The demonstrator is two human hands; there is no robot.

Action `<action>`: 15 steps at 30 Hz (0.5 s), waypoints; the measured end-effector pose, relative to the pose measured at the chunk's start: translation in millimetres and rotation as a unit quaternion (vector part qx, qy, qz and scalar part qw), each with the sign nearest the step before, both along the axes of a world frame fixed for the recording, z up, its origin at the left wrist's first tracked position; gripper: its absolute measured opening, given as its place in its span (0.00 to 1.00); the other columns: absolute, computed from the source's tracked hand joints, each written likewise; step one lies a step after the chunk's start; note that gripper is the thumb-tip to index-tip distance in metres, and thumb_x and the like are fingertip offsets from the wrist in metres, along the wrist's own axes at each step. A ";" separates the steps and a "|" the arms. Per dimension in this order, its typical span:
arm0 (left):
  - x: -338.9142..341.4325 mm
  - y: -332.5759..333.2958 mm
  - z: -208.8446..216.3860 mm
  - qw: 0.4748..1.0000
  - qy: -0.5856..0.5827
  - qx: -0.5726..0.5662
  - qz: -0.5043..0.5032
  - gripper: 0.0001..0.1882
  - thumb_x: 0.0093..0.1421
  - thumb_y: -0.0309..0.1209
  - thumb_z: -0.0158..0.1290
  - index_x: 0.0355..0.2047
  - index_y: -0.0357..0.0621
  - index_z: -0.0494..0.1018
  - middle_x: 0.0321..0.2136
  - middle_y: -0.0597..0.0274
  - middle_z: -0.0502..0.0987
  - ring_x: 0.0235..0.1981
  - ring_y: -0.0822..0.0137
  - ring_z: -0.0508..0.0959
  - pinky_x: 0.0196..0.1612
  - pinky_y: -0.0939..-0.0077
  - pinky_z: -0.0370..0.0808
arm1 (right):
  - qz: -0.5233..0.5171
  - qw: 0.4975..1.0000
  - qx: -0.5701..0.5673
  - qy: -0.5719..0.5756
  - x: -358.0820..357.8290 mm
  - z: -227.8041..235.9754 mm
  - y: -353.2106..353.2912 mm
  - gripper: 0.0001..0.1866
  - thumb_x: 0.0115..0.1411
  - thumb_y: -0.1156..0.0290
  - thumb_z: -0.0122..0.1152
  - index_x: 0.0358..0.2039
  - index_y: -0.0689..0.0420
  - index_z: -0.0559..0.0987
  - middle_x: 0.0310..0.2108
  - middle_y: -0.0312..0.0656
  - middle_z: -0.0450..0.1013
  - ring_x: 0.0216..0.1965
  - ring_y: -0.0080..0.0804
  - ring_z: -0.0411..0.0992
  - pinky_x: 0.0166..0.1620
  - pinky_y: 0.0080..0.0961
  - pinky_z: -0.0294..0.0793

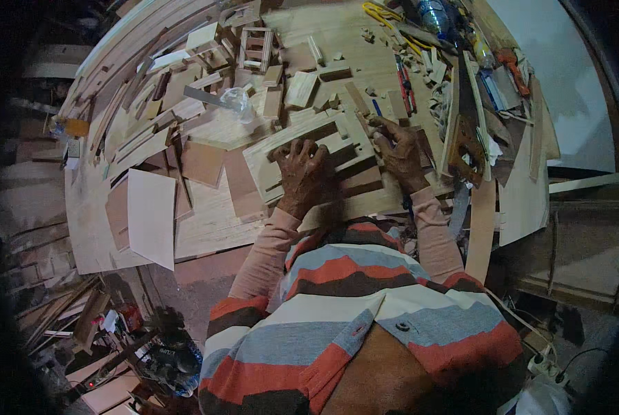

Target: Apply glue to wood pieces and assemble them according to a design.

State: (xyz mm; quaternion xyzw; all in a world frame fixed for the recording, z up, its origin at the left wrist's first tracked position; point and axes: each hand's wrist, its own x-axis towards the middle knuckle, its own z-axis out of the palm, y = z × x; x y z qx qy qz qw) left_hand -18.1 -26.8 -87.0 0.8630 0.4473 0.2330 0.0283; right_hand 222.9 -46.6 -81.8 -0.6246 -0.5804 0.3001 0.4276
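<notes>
While both hands press down near the frame's centre, the scene reads as follows.

Left hand: the left hand (302,176) lies palm down with fingers spread wide on the slotted wooden panel (309,149), holding nothing.
Right hand: the right hand (401,155) rests on the panel's right end with fingers bent; whether they pinch anything small cannot be told.
Panel: it is a pale board with long cut-out slots, lying tilted at the centre of the workbench (212,221), just above the person's striped shirt (365,311).
Containers: a clear plastic bottle (434,15) lies at the upper right among tools, and its contents cannot be made out; a crumpled clear plastic bag (239,100) sits left of centre, upper half.
Around, left: a large pale sheet (151,216) lies at the bench's left edge, with brown board pieces (202,162) between it and the panel.
Around, top: a small wooden frame (255,48) and scattered offcut blocks (301,88) lie above the panel.
Around, right: a handsaw (466,142) lies just right of the right hand, a red-handled tool (404,83) above it, and a yellow-handled tool (382,14) at the top.
In the way: loose blocks and strips crowd the panel's upper edge, touching or nearly touching it.
Floor: wood scraps (81,311) and a dark power tool (174,360) lie at the lower left.
</notes>
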 end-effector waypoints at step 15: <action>7.5 -11.5 -9.9 0.996 0.009 0.052 0.070 0.21 0.51 0.39 0.62 0.47 0.57 0.76 0.46 0.62 0.74 0.51 0.56 0.71 0.51 0.48 0.59 | -0.002 0.996 -0.025 -0.087 -23.7 -21.2 8.1 0.26 0.61 0.62 0.65 0.57 0.62 0.76 0.38 0.50 0.79 0.38 0.38 0.78 0.43 0.33 0.77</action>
